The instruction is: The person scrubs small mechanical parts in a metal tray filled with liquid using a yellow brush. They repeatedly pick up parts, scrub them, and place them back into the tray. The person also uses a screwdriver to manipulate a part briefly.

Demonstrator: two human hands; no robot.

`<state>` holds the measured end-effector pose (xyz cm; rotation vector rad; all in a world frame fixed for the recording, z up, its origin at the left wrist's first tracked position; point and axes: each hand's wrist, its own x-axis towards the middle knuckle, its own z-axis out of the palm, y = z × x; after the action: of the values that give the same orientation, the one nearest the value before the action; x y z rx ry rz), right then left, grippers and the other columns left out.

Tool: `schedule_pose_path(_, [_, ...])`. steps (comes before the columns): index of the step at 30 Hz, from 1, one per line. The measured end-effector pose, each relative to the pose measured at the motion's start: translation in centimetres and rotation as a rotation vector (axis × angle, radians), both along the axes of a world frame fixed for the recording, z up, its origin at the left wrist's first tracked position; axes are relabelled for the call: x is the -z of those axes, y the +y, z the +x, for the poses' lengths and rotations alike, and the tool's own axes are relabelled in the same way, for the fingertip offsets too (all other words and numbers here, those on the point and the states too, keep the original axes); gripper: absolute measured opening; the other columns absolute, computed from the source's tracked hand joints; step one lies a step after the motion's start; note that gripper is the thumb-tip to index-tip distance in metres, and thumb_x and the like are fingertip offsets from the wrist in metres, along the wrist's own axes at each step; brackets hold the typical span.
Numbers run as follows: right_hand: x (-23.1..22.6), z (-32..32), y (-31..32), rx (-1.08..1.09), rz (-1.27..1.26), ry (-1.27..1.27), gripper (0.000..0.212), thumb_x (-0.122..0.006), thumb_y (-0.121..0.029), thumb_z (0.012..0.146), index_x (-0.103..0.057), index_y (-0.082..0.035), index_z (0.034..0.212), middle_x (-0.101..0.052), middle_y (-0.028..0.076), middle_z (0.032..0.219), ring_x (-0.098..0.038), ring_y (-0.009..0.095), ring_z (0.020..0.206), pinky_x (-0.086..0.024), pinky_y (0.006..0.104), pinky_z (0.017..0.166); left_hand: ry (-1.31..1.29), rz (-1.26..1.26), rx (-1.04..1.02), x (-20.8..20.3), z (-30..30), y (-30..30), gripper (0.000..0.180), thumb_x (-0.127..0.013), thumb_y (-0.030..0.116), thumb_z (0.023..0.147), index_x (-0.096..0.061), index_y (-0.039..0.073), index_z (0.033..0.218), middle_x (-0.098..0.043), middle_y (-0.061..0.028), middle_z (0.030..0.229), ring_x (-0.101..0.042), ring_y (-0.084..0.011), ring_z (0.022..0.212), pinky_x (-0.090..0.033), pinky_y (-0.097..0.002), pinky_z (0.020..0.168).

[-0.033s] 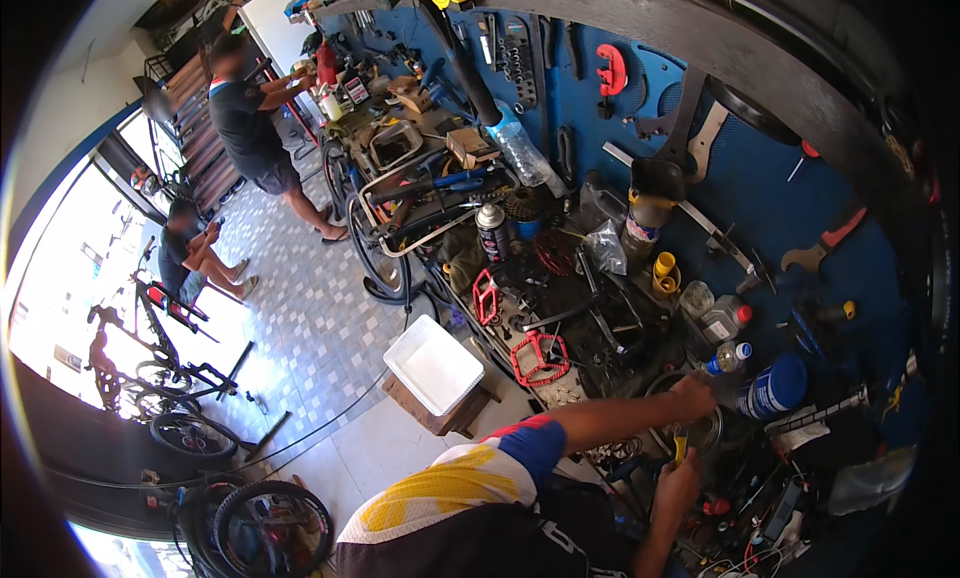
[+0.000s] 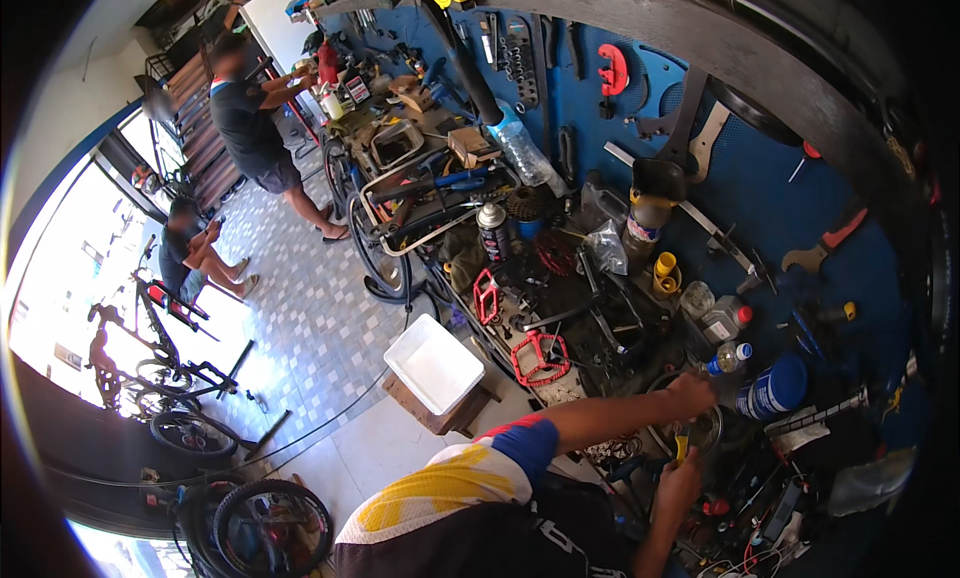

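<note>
Here at the cluttered table (image 2: 505,336), both hands are in close, and the right hand (image 2: 680,475) is curled around a yellow-handled tool (image 2: 682,444), its yellow part poking out towards the other hand. The left hand (image 2: 692,396) is drawn in tight, knuckles out, just beyond the tool; whether anything sits inside that narrow curl, I cannot tell. Right beside them, a round metal-edged thing (image 2: 718,428) shows its curved rim, partly covered by the hands, so contact is hard to call.

How far along is it? Mid-action, I'd judge: the tool is in the grip rather than laid aside, and nothing near the hands reads clearly as finished. What remains, these small, shadowed details simply don't reveal.

Around the action, a blue tub (image 2: 775,386) stands near, with a blue-capped bottle (image 2: 728,358) just beside it. Nearer the table's edge lies a red pedal (image 2: 539,358) (a second red pedal (image 2: 486,296) lies farther along), untouched by either hand. Well apart, a white tray (image 2: 434,364) rests on a wooden stool (image 2: 455,418).
</note>
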<state>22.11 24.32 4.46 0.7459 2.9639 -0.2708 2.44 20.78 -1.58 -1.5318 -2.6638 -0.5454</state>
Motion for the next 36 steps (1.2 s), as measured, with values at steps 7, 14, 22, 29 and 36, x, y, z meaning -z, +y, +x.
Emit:
schedule_pose_path(7, [1.5, -1.7, 2.1, -0.013, 0.039, 0.038, 0.042, -0.066, -0.009, 0.092, -0.060, -0.009, 0.134, -0.066, 0.023, 0.117, -0.071, 0.044, 0.101, -0.058, 0.0538, 0.084, 0.075, 0.108, -0.165, -2.0, -3.7, -8.3, 0.030, -0.077, 0.020, 0.080, -0.078, 0.011, 0.109, -0.071, -0.0140, 0.117, -0.067, -0.0330, 0.117, -0.053, -0.0464, 0.101])
schedule_pose_path(14, [5.2, -3.0, 2.9, 0.088, -0.071, 0.022, 0.046, -0.058, -0.009, 0.093, -0.062, -0.012, 0.139, -0.068, 0.025, 0.123, -0.069, 0.045, 0.111, -0.056, 0.0540, 0.095, -0.098, 0.065, -0.248, -7.3, -7.5, -15.2, 0.035, -0.079, 0.015, 0.083, -0.077, 0.009, 0.117, -0.072, -0.0180, 0.121, -0.068, -0.0351, 0.116, -0.053, -0.0457, 0.104])
schedule_pose_path(22, [-4.1, -2.6, -1.0, 0.236, -0.199, 0.073, 0.049, -0.069, -0.031, 0.098, -0.054, -0.012, 0.141, -0.060, 0.018, 0.127, -0.070, 0.044, 0.104, -0.058, 0.0550, 0.087, -0.140, 0.041, -0.290, -8.2, -8.6, -13.8, 0.016, -0.077, 0.015, 0.086, -0.078, 0.010, 0.101, -0.075, -0.0193, 0.115, -0.072, -0.0407, 0.109, -0.057, -0.0527, 0.097])
schedule_pose_path(29, [-5.5, -0.9, -1.4, 0.190, -0.242, 0.183, 0.051, -0.070, -0.031, 0.098, -0.053, -0.009, 0.140, -0.062, 0.020, 0.121, -0.070, 0.045, 0.102, -0.058, 0.0552, 0.084, -0.437, -0.425, -0.399, -6.3, -2.5, -11.4, 0.030, -0.067, 0.012, 0.090, -0.063, 0.001, 0.118, -0.073, -0.0270, 0.116, -0.073, -0.0434, 0.109, -0.059, -0.0536, 0.094])
schedule_pose_path(36, [-5.2, -0.1, -0.6, 0.154, -0.242, 0.355, 0.053, -0.068, -0.029, 0.099, -0.049, -0.006, 0.142, -0.062, 0.022, 0.123, -0.071, 0.045, 0.100, -0.060, 0.0551, 0.082, -0.526, -0.395, -0.475, -4.4, -0.3, -11.5, 0.049, -0.062, 0.010, 0.094, -0.043, -0.003, 0.137, -0.068, -0.0295, 0.124, -0.069, -0.0471, 0.117, -0.058, -0.0525, 0.098])
